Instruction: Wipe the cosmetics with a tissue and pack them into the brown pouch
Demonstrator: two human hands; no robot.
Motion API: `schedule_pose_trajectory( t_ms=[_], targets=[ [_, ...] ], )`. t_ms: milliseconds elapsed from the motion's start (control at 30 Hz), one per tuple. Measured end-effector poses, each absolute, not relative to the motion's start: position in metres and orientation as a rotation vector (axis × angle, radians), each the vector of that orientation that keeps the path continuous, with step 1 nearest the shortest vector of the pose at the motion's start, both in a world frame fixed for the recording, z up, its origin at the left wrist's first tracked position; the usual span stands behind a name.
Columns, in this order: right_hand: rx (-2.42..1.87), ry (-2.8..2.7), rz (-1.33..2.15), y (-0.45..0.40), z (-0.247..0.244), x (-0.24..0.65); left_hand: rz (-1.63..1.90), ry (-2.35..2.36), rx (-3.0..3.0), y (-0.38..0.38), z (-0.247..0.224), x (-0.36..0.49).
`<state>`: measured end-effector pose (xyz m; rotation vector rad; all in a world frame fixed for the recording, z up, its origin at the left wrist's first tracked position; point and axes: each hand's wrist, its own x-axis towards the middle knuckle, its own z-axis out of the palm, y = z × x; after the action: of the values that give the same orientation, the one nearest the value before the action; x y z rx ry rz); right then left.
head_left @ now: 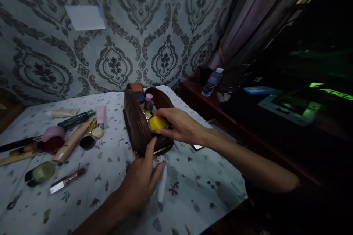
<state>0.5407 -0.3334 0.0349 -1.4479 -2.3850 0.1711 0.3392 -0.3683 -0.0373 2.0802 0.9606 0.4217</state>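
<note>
A brown cosmetic bag [134, 125] stands unzipped on the patterned cloth, holding several items, among them a bottle with a pink cap [149, 100] and a dark blue lid [139, 98]. My right hand [183, 125] reaches into the opening, its thumb and fingers closed around a yellow object [157, 122] whose kind I cannot make out. At the bag's near end, my left hand [140, 180] holds the zipped rim with its index finger over the edge, the thumb lower down. Beneath that thumb hangs something white [162, 185], perhaps a tissue or cloth, partly hidden.
Makeup lies spread at left: a pink tube [100, 114], a mascara-like dark green tube [75, 119], a beige tube [72, 141], a lip gloss [67, 180], a green-tinted jar [40, 173] and brushes. On the right are a water bottle [213, 82] and a dark laptop-like surface [289, 108].
</note>
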Motion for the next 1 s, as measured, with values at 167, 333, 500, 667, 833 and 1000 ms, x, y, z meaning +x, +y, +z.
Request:
schedule_pose_trajectory(
  t_ms=[167, 333, 500, 667, 833, 1000],
  targets=[
    [-1.331, -2.879, 0.379, -0.316, 0.057, 0.538, 0.348, 0.907, 2.079, -0.368, -0.045, 0.336],
    [-1.480, -3.125, 0.137, -0.304, 0.059, 0.524, 0.337, 0.908, 2.146, -0.370, -0.049, 0.334],
    [-1.464, -3.235, -0.082, -0.304, 0.046, 0.511, 0.370, 0.884, 2.163, -0.371, -0.053, 0.332],
    [-1.343, -3.277, -0.152, -0.304, 0.034, 0.512, 0.349, 0.894, 2.136, -0.370, -0.055, 0.331],
    [-1.297, -3.314, -0.100, -0.300, 0.037, 0.517, 0.403, 0.870, 2.156, -0.370, -0.056, 0.330],
    [-1.361, -3.343, 0.000, -0.297, 0.046, 0.517, 0.401, 0.882, 2.197, -0.370, -0.058, 0.330]
  ],
)
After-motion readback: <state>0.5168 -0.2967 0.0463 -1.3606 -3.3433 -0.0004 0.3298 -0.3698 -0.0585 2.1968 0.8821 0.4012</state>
